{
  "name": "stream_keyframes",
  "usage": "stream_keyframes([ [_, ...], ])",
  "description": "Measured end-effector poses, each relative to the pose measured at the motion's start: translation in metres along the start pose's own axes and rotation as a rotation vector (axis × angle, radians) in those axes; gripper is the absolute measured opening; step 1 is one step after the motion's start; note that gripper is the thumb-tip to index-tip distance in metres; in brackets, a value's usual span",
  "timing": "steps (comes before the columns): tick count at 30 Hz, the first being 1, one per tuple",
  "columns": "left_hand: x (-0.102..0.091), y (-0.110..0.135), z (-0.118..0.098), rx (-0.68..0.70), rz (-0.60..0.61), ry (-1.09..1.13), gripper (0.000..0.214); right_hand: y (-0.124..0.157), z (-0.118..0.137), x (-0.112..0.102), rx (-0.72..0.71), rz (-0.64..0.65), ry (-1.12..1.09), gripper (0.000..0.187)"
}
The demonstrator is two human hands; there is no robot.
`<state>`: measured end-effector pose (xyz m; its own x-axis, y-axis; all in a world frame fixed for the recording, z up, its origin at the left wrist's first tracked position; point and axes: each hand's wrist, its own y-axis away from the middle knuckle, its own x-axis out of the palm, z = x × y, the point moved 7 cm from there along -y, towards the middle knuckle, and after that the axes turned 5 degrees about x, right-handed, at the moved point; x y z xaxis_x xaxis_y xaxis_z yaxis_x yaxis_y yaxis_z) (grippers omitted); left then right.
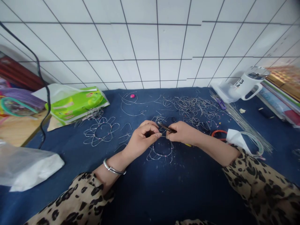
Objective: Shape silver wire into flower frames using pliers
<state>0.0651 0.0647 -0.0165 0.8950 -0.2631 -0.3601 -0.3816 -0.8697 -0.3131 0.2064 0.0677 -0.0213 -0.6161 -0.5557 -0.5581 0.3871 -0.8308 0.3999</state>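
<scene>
- And here's the wire ring [161, 155], thin loops fanning off it and tiny pinkish beads along it, on the dark blue cloth [178, 193], its far edge right under my hands.
- My left hand [142, 136] is over the ring's far left edge, fingers curled, thumb and forefinger tips drawn close together; whether they're pinching wire, I can't tell, it's too fine from here.
- My right hand [181, 132], at the ring's far right, has its fingers wrapped tight round the dark pliers [167, 127], nose pointing across towards the left fingertips.
- So the step in hand, as I judge it: working wire with the tool at the ring's far edge. The loops I can see fan out along the near side.
- What the next move calls for, I'd say: left fingertips steady, a short, careful squeeze or twist from the right, and no dragging on those springy loops.
- Out to the left of the ring lies a second looped wire ring [99, 138], with a few bent wire pieces [126, 136] between the two.
- Beyond the ring, off to the right, a big wire tangle [192, 107]; farther right, a spread of straight wires [248, 128].
- Farthest out: a green tissue pack [75, 104] far left of the ring, a white mug [248, 86] far right.
</scene>
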Motion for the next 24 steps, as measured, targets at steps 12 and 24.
stream_keyframes([
  [12,0.002,-0.005,0.007,0.026,0.257,0.073,0.006,-0.001,-0.007,-0.001,0.036,0.048,-0.082,0.012],
  [24,0.001,0.0,-0.011,0.131,0.086,-0.047,0.01,-0.001,-0.006,-0.001,0.025,0.063,-0.064,0.011],
])
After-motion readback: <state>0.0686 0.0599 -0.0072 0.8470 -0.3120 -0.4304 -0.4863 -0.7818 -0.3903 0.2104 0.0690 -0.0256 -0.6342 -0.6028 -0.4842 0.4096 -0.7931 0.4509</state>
